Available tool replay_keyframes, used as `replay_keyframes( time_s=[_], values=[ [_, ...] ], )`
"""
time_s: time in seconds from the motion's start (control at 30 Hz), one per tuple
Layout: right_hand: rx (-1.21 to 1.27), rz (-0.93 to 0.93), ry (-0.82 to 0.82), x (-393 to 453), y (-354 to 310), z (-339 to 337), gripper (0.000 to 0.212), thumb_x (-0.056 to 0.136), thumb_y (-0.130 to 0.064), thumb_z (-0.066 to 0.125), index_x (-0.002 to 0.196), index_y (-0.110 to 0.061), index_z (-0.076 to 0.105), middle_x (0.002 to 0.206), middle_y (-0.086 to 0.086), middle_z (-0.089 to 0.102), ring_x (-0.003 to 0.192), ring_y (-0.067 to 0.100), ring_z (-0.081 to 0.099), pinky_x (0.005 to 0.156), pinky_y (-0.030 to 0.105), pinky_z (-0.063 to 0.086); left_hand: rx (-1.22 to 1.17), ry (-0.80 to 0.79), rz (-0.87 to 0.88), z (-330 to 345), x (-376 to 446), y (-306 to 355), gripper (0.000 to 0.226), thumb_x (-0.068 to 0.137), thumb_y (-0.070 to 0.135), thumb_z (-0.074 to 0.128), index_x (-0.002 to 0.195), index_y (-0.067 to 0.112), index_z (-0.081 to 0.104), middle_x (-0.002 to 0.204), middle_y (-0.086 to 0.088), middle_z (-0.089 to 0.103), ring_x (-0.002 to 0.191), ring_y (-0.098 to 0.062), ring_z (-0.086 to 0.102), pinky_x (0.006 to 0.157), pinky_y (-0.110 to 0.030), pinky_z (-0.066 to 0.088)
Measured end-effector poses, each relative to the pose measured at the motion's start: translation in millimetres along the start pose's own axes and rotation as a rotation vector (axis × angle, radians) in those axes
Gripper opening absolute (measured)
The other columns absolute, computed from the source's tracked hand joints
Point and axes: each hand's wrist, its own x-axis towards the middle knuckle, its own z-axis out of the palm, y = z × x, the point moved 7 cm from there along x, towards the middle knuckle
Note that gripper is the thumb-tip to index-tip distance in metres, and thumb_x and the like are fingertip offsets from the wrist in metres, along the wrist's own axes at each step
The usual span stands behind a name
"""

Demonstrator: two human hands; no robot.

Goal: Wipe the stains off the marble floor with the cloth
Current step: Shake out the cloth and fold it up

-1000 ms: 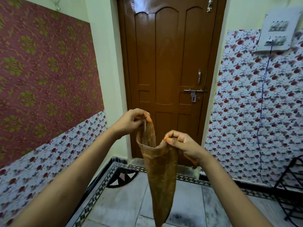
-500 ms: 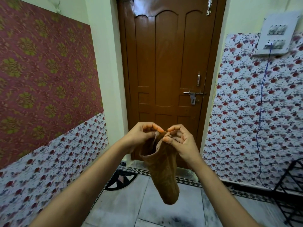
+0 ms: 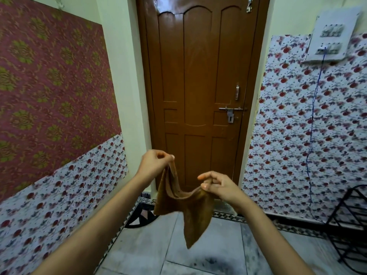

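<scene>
1 brown cloth (image 3: 186,203) is held in the air above the marble floor (image 3: 198,253), its top edge pinched between thumb and fingers of the left hand (image 3: 154,163) and of the right hand (image 3: 216,185), 2 hands in all, the right one lower. The step in hand is judged to be readying the cloth, best done by folding it into a flat pad before it is lowered onto the 1 dark smudge (image 3: 216,262) seen below. Beyond, 1 black rack (image 3: 349,231), 1 brown door (image 3: 200,86) and 1 switchboard (image 3: 331,38) are seen.
</scene>
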Motion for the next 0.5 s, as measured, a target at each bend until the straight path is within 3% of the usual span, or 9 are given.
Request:
replay_keyframes(
  time_s=[0.07,0.17,0.2,0.3,0.4,0.5],
  values=[
    [0.146,-0.061,0.080,2.5,-4.0,2.0,0.044,0.087,-0.010,0.062,0.126,-0.016,0.044,0.096,0.007,0.060,0.077,0.006,0.065,0.063,0.013,0.049,0.040,-0.071,0.085,10.1,-5.4,12.2,0.008,0.084,0.010,0.064,0.084,0.018,0.062,0.096,-0.007,0.066,0.090,-0.017,0.064,0.074,-0.026,0.052],
    [0.274,-0.095,0.073,12.2,-9.8,6.4,0.068,0.084,-0.008,0.065,0.136,-0.031,0.028,0.091,0.006,0.064,0.075,0.007,0.068,0.064,0.016,0.050,-0.020,-0.325,0.126,25.7,-8.8,25.3,0.034,0.080,0.001,0.065,0.094,0.022,0.044,0.099,-0.005,0.061,0.088,-0.017,0.064,0.073,-0.029,0.052],
    [0.270,-0.097,0.046,15.0,-11.7,8.6,0.070,0.084,-0.009,0.065,0.138,-0.032,0.028,0.090,0.006,0.065,0.077,0.008,0.068,0.066,0.018,0.051,-0.053,-0.402,0.131,28.9,-10.0,29.0,0.038,0.080,-0.002,0.065,0.096,0.022,0.041,0.097,-0.007,0.063,0.085,-0.018,0.065,0.071,-0.026,0.051],
    [0.189,-0.080,0.024,21.4,-13.3,10.7,0.049,0.084,-0.014,0.065,0.131,-0.018,0.049,0.099,0.007,0.066,0.090,0.012,0.066,0.072,0.018,0.052,-0.078,-0.512,0.155,34.6,-13.6,36.1,0.037,0.080,-0.003,0.065,0.097,0.018,0.041,0.095,-0.009,0.068,0.084,-0.016,0.067,0.070,-0.024,0.051],
    [0.307,-0.036,0.159,23.9,-5.7,4.6,0.025,0.084,-0.011,0.066,0.109,-0.009,0.064,0.100,0.009,0.067,0.091,0.015,0.064,0.073,0.020,0.052,-0.067,-0.437,0.172,37.4,-15.6,31.8,0.028,0.078,0.002,0.070,0.088,0.017,0.049,0.098,-0.007,0.070,0.093,-0.017,0.068,0.081,-0.031,0.054],
    [0.473,0.064,0.304,22.0,8.8,0.5,0.012,0.082,-0.010,0.067,0.095,-0.009,0.066,0.089,0.007,0.067,0.080,0.015,0.063,0.063,0.021,0.050,0.008,-0.164,0.213,23.1,-16.5,26.4,0.021,0.077,0.011,0.073,0.078,0.020,0.054,0.091,0.000,0.066,0.087,-0.015,0.064,0.076,-0.031,0.055]
  ],
)
